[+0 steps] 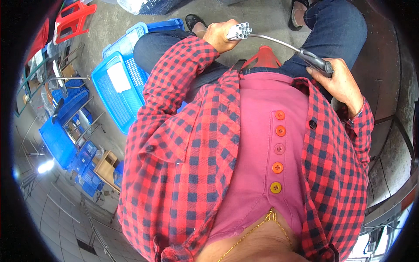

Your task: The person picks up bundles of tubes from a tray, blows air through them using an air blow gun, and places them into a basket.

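1. The left hand point(220, 37) is closed around a bundle of thin, pale tubes point(239, 31), their open ends facing right. The bundle sits up in the air, forward of the lap and between the knees.
2. The right hand point(342, 81) grips the black handle of a curved metal tool point(279, 43), thumb pressed along it. The slender metal part arcs leftward to the tube ends; whether its tip touches them or enters one, I cannot tell.
3. The step in hand looks like bringing the tool's tip to the bundle's end. The next move probably calls for a firm left grip, so no tube slides, and fine control of the tip from the right wrist.
4. Below are the jeans point(336, 26) and, between the thighs, a partly hidden red plastic object point(264, 56), perhaps a stool.
5. On the concrete floor point(257, 9), left of the legs, stands a blue plastic basket point(114, 102) with a white sheet point(118, 77) against its side. A dark brown panel point(379, 74) rises at the right; its kind is unclear.
6. Farther off are a red plastic stool point(73, 21), blue bins point(59, 142), a wooden box point(106, 168) and a bright lamp point(46, 166).
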Available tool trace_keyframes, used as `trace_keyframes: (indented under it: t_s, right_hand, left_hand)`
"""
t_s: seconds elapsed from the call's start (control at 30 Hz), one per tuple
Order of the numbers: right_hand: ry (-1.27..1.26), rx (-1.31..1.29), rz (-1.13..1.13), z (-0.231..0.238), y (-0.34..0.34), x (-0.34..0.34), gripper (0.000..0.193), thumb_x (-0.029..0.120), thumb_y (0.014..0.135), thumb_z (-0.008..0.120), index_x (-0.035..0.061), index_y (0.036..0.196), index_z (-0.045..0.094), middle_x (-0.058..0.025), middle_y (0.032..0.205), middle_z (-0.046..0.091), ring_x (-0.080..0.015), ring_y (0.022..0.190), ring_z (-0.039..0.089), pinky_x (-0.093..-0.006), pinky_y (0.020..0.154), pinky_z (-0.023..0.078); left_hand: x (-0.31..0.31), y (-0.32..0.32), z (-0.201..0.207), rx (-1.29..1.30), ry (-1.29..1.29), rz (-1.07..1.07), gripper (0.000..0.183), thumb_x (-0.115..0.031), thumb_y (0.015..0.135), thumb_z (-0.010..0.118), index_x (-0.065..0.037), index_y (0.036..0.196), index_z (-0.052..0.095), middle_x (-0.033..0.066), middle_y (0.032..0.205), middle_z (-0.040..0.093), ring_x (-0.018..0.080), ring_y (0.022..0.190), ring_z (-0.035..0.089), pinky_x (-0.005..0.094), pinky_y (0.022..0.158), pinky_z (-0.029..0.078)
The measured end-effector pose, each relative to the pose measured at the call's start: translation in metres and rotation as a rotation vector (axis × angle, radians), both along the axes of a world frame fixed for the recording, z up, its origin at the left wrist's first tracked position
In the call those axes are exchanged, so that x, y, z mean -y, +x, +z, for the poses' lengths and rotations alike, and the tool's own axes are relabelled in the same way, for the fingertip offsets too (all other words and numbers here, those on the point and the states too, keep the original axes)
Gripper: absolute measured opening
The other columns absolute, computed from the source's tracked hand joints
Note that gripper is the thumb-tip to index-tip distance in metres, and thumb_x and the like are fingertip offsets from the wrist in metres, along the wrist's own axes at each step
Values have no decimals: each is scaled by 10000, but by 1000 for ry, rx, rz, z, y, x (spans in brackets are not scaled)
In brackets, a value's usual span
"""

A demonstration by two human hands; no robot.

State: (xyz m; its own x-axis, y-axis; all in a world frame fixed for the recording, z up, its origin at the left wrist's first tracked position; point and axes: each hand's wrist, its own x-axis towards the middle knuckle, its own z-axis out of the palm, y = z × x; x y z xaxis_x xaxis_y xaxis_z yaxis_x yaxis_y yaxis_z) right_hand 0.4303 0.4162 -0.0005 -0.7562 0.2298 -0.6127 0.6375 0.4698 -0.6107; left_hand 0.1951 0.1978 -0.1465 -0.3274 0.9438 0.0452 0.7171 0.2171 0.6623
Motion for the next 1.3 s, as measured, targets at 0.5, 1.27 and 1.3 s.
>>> trace_keyframes:
  t_s: [0.5, 1.27, 1.3]
  right_hand:
    - [60, -9, -28, -5, 5, -1, 288, 260, 815, 668, -26, 846, 681, -143, 546, 523, -203, 511, 525, -355, 565, 441]
    - [116, 30, -24, -4, 0, -4, 306, 270, 812, 676, -36, 828, 675, -153, 547, 517, -200, 501, 500, -355, 561, 433]
    - [116, 30, -24, -4, 0, -4, 306, 270, 812, 676, -36, 828, 675, -153, 547, 517, -200, 501, 500, -355, 561, 433]
  left_hand:
    - [-1, 2, 2, 32, 23, -14, 203, -160, 712, 731, -93, 864, 615, 115, 748, 654, 331, 694, 642, 385, 603, 518]
    - [-1, 3, 1, 23, 42, -54, 254, -153, 710, 750, -109, 921, 616, 107, 731, 655, 294, 693, 656, 364, 588, 507]
    - [-2, 3, 1, 27, 45, -56, 255, -153, 711, 749, -107, 923, 614, 108, 732, 656, 295, 695, 656, 366, 589, 507]
